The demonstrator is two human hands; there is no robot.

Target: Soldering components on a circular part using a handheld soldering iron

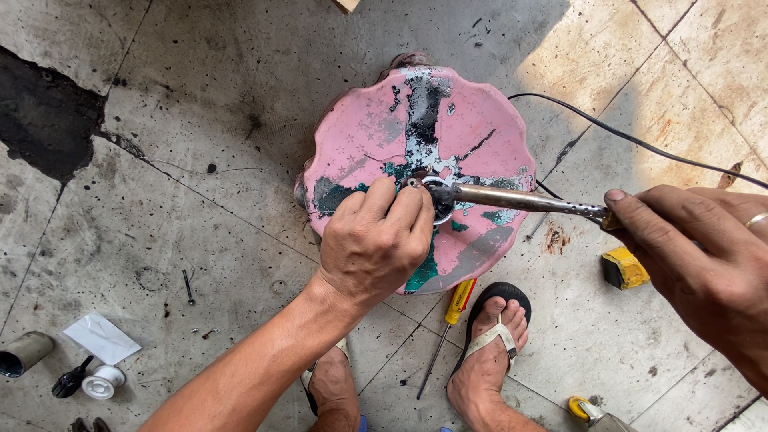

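Right hand [704, 264] is closest to the lens, fingers curled tight around the handle of the soldering iron [524, 200], its black cord [640, 142] trailing off to the right over the concrete floor [160, 200]. My left hand [376, 240] is further in, fingertips pressed together, pinching a small round metal part [436, 196] down on the pink stool top [416, 136] that I'm using as a bench. So I'd say I'm mid-joint: iron tip is right at the ring, touching it as far as I can tell, though my fingers hide part of it. Next bit probably calls for keeping the part dead still and my fingertips clear of the hot barrel, since they sit just beside it. The part itself looks like a shiny little ring with a dark centre, too small to say much more. Stool top is scorched and flaking, black and teal patches through the pink. Yellow-handled screwdriver [448, 328] lies by my foot [488, 360].
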